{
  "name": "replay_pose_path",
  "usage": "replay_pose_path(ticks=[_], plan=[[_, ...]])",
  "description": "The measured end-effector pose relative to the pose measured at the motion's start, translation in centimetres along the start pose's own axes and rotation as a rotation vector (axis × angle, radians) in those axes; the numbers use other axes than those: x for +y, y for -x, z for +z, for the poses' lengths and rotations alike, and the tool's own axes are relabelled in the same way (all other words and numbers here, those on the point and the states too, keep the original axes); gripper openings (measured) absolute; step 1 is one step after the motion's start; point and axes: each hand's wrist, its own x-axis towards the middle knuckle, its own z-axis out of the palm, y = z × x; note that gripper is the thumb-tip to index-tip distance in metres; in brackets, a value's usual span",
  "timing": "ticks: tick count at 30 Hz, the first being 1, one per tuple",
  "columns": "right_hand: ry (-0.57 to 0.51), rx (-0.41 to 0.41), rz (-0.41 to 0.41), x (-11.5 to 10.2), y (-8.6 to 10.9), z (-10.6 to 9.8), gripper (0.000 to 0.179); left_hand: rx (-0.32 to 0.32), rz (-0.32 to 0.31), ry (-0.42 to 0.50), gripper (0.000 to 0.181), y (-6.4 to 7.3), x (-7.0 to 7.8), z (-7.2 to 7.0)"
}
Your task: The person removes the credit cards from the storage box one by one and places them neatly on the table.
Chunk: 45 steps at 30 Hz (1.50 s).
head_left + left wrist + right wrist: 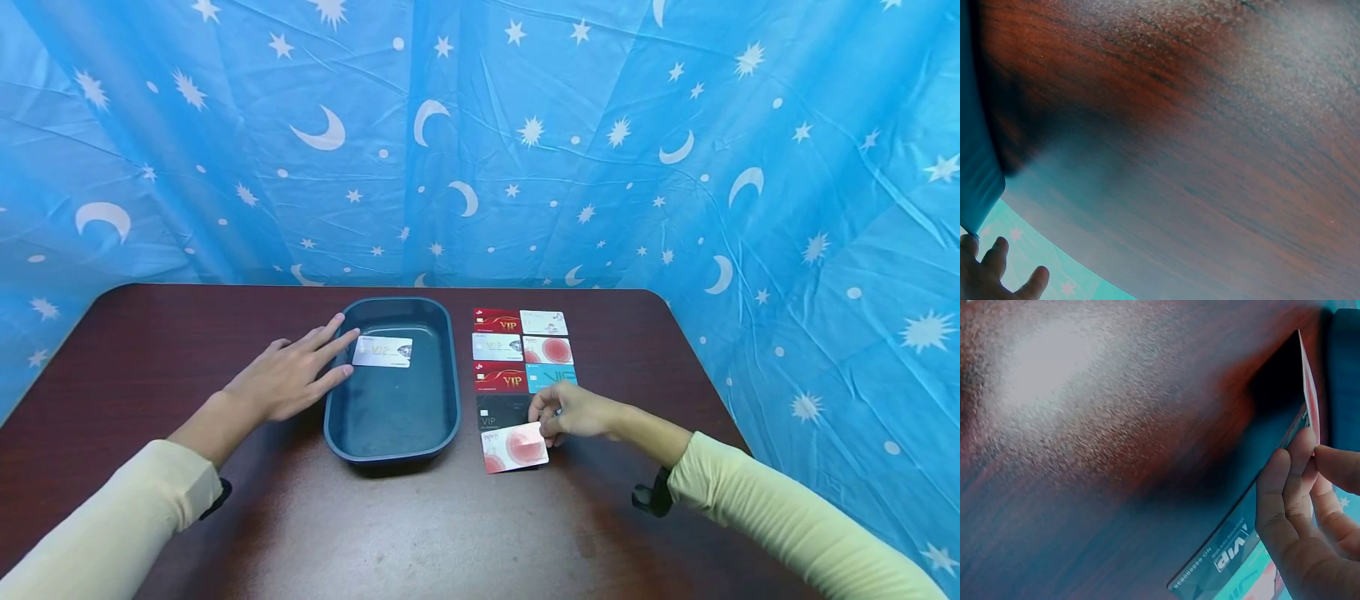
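My right hand pinches a white-and-pink card by its right edge. In the right wrist view that card appears almost edge-on and tilted up, thumb on one side and fingertips on the other. A black VIP card lies just behind it, partly covered by my fingers. My left hand, fingers spread, lies along the left rim of a dark blue tray, its fingertips reaching over the rim. Inside the tray a white VIP card lies near the fingertips.
Behind the right hand, more cards lie in two columns: red VIP cards, a silver-white one, a white one, a pink-circled one and a turquoise one. A blue curtain hangs behind the dark wooden table.
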Motion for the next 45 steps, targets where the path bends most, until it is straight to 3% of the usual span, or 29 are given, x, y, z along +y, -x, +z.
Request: replay_pose_path(ticks=[24, 45], plan=[[-0.029, 0.0, -0.03, 0.69, 0.15, 0.76, 0.008, 0.005, 0.009, 0.012, 0.067, 0.06, -0.01, -0.08], [-0.055, 0.007, 0.031, 0.93, 0.06, 0.62, 0.013, -0.001, 0.005, 0.009, 0.067, 0.02, -0.05, -0.13]])
